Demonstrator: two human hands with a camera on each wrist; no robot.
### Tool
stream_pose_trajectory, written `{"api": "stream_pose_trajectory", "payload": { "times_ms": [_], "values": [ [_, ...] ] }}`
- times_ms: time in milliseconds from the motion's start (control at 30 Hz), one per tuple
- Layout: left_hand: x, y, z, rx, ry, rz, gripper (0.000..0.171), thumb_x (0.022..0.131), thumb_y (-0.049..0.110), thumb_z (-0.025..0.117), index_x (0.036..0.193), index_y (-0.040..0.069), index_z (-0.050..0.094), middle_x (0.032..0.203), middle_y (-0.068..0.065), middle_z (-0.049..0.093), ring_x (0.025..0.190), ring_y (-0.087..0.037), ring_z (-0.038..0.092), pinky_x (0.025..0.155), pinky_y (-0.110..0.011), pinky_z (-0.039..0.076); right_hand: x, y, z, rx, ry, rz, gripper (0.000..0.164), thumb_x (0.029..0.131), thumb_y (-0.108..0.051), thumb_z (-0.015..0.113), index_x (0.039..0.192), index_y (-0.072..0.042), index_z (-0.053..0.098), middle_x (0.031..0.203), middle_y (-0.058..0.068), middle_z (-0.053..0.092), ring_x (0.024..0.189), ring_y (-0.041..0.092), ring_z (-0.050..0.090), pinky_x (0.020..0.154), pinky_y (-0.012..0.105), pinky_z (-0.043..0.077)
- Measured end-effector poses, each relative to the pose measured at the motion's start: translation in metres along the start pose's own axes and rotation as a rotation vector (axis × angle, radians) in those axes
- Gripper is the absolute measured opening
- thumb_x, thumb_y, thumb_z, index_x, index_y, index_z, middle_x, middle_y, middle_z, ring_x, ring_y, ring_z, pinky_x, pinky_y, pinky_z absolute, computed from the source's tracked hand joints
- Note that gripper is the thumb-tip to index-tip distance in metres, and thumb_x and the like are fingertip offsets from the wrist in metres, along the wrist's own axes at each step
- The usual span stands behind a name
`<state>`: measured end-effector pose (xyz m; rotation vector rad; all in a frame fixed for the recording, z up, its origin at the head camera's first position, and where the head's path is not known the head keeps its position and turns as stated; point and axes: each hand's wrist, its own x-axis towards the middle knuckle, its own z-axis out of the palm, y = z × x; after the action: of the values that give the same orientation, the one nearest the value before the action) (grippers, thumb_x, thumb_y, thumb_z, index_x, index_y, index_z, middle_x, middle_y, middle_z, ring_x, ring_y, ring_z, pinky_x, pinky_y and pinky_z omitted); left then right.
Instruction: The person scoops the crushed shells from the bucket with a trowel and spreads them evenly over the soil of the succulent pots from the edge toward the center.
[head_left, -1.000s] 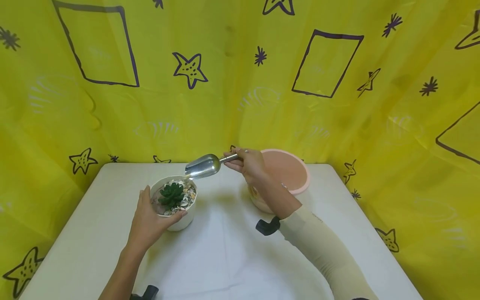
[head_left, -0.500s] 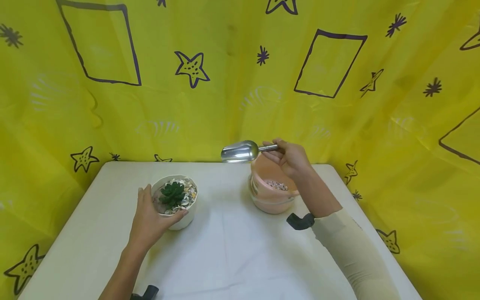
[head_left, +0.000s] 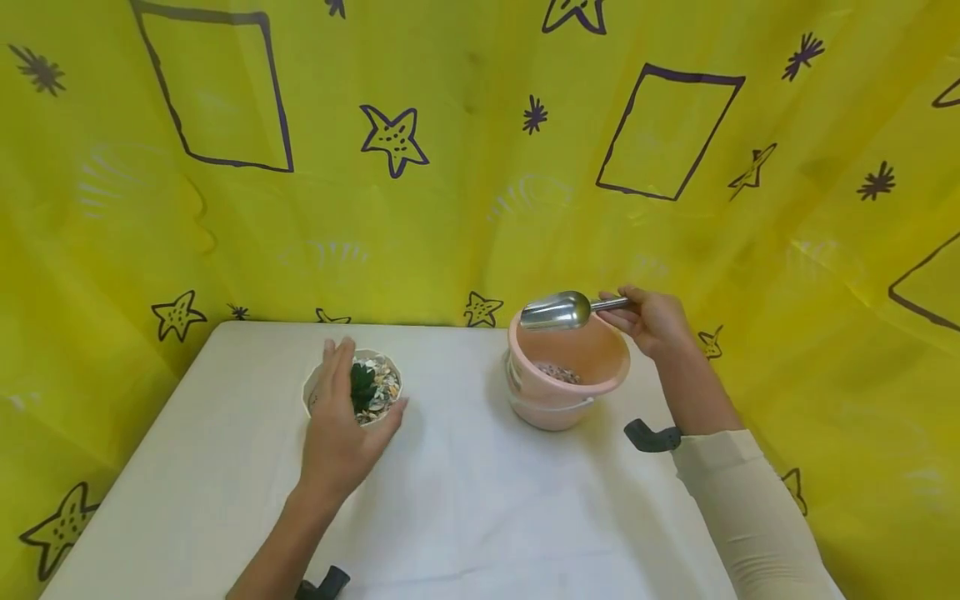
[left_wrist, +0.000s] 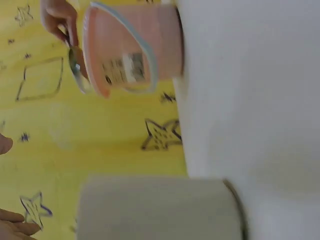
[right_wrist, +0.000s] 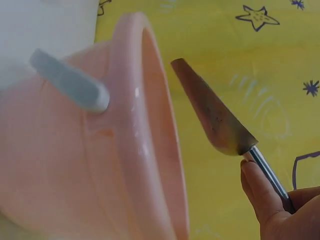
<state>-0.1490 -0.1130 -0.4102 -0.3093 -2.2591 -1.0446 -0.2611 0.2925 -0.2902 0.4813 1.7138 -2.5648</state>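
My right hand (head_left: pixel 652 323) grips the handle of a shiny metal scoop (head_left: pixel 557 311). The scoop is over the far side of a pink bucket (head_left: pixel 551 408), and its bowl looks empty in the head view. Pebbly bits (head_left: pixel 558 373) lie in the bottom of the bucket. At the left, my left hand (head_left: pixel 341 433) hovers over a white pot (head_left: pixel 309 390) with its fingers extended; in the left wrist view the fingertips (left_wrist: pixel 20 227) are apart from the pot. A green succulent (head_left: pixel 363 387) and pale gravel (head_left: pixel 386 385) fill the pot, partly hidden by the hand.
Both containers stand on a white-covered table (head_left: pixel 480 500), with a gap between them. Behind it hangs a yellow curtain (head_left: pixel 450 225) printed with starfish. The bucket's pale handle (right_wrist: pixel 70 80) is folded down against its side.
The scoop went from the pot's rim rightward to above the bucket. My left hand, earlier around the pot's side, has lifted off and shifted right over it.
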Motion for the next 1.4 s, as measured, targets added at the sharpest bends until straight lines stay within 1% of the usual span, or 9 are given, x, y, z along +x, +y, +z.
{"api": "stream_pose_trajectory", "payload": {
  "times_ms": [133, 233, 400, 567, 767, 867, 1133, 1267, 1400],
  "values": [
    [0.005, 0.027, 0.014, -0.108, -0.062, 0.066, 0.100, 0.084, 0.023, 0.090, 0.162, -0.002, 0.032, 0.168, -0.020, 0.031, 0.158, -0.036, 0.022, 0.117, -0.062, 0.034, 0.003, 0.003, -0.004, -0.076, 0.028, -0.015, 0.012, 0.112, -0.008, 0.049, 0.118, 0.002, 0.053, 0.087, 0.010, 0.075, 0.079, 0.021, 0.078, 0.082, 0.037, 0.061],
    [0.009, 0.043, 0.028, -0.165, -0.140, 0.076, 0.097, 0.088, 0.028, 0.087, 0.162, -0.001, 0.032, 0.169, -0.021, 0.028, 0.156, -0.037, 0.025, 0.117, -0.061, 0.035, 0.007, 0.007, -0.003, -0.122, 0.044, -0.021, 0.011, 0.112, -0.008, 0.048, 0.116, 0.001, 0.053, 0.084, 0.008, 0.075, 0.077, 0.020, 0.078, 0.079, 0.034, 0.062],
    [0.015, 0.058, 0.060, -0.207, -0.275, 0.051, 0.093, 0.091, 0.030, 0.083, 0.162, -0.001, 0.032, 0.169, -0.020, 0.028, 0.157, -0.036, 0.024, 0.117, -0.058, 0.036, 0.014, 0.017, 0.000, -0.223, 0.011, -0.059, 0.016, 0.112, -0.007, 0.046, 0.114, 0.007, 0.054, 0.082, 0.008, 0.075, 0.075, 0.018, 0.078, 0.077, 0.032, 0.062],
    [0.019, 0.064, 0.095, -0.226, -0.375, 0.001, 0.095, 0.093, 0.034, 0.082, 0.163, -0.002, 0.029, 0.169, -0.018, 0.029, 0.158, -0.033, 0.020, 0.120, -0.053, 0.033, 0.020, 0.030, 0.003, -0.444, -0.037, -0.151, 0.031, 0.113, -0.010, 0.044, 0.122, 0.018, 0.054, 0.087, 0.008, 0.076, 0.076, 0.012, 0.077, 0.077, 0.029, 0.062],
    [0.033, 0.067, 0.127, -0.203, -0.428, -0.060, 0.102, 0.093, 0.046, 0.077, 0.165, -0.001, 0.022, 0.172, -0.018, 0.021, 0.159, -0.034, 0.017, 0.119, -0.056, 0.035, 0.028, 0.037, 0.015, -0.648, -0.062, -0.294, 0.037, 0.113, -0.010, 0.044, 0.125, 0.023, 0.053, 0.114, 0.032, 0.070, 0.080, 0.009, 0.074, 0.084, 0.030, 0.061],
    [0.038, 0.066, 0.140, -0.202, -0.450, -0.074, 0.105, 0.093, 0.050, 0.075, 0.166, -0.001, 0.019, 0.173, -0.018, 0.018, 0.159, -0.035, 0.014, 0.119, -0.057, 0.034, 0.034, 0.040, 0.021, -0.729, -0.089, -0.349, 0.034, 0.113, -0.010, 0.046, 0.121, 0.021, 0.056, 0.117, 0.038, 0.066, 0.081, 0.014, 0.074, 0.083, 0.030, 0.061],
    [0.042, 0.064, 0.162, -0.239, -0.456, -0.072, 0.108, 0.090, 0.055, 0.079, 0.169, 0.013, 0.019, 0.172, -0.010, 0.025, 0.160, -0.032, 0.011, 0.115, -0.058, 0.039, 0.044, 0.043, 0.033, -1.002, -0.228, -0.521, 0.026, 0.113, -0.010, 0.048, 0.111, 0.013, 0.061, 0.104, 0.029, 0.071, 0.093, 0.039, 0.074, 0.083, 0.036, 0.063],
    [0.042, 0.065, 0.167, -0.181, -0.478, -0.092, 0.111, 0.091, 0.057, 0.078, 0.169, 0.007, 0.016, 0.173, -0.015, 0.021, 0.160, -0.032, 0.011, 0.118, -0.055, 0.036, 0.048, 0.044, 0.036, -1.108, -0.282, -0.575, 0.023, 0.112, -0.009, 0.048, 0.108, 0.009, 0.063, 0.101, 0.025, 0.072, 0.094, 0.040, 0.073, 0.087, 0.044, 0.062],
    [0.042, 0.066, 0.170, -0.131, -0.481, -0.079, 0.110, 0.093, 0.056, 0.076, 0.167, 0.001, 0.017, 0.172, -0.019, 0.020, 0.160, -0.033, 0.013, 0.119, -0.051, 0.036, 0.053, 0.045, 0.034, -1.241, -0.312, -0.615, 0.020, 0.111, -0.006, 0.050, 0.106, 0.006, 0.064, 0.098, 0.022, 0.072, 0.093, 0.038, 0.072, 0.087, 0.047, 0.061]
  ]
}}
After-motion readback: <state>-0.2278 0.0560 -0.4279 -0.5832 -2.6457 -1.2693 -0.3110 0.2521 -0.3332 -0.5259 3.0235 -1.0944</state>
